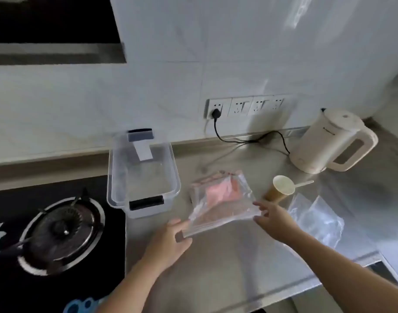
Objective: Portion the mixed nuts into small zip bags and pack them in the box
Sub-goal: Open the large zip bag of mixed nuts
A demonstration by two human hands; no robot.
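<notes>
Left hand: the left hand (171, 240) pinched the near left corner of the large zip bag (222, 199), thumb and fingers curled on its sealed edge.
Right hand: the right hand (272, 220) gripped the bag's near right corner, fingers spread along the plastic.
Large zip bag: it lay on the grey countertop (227, 267), its near edge lifted between both hands; a pink label and brownish contents showed through, too blurred to identify.
Small zip bags: clear empty bags (315, 220) lay flat just right of the large zip bag.
Paper cup: a paper cup (279, 188) leaned tilted just beyond the large zip bag's right corner, with a pale scoop (304, 184) at its rim.
Box: a clear plastic box (141, 175) with 2 dark latches stood open, left of the large zip bag.
Gas burner: 1 burner (60, 231) sat further left of the large zip bag.
Kettle: a cream electric kettle (333, 141) stood beyond the large zip bag, to the right.
Sockets: wall sockets (245, 107) were mounted above and behind the large zip bag, 1 holding a black plug.
</notes>
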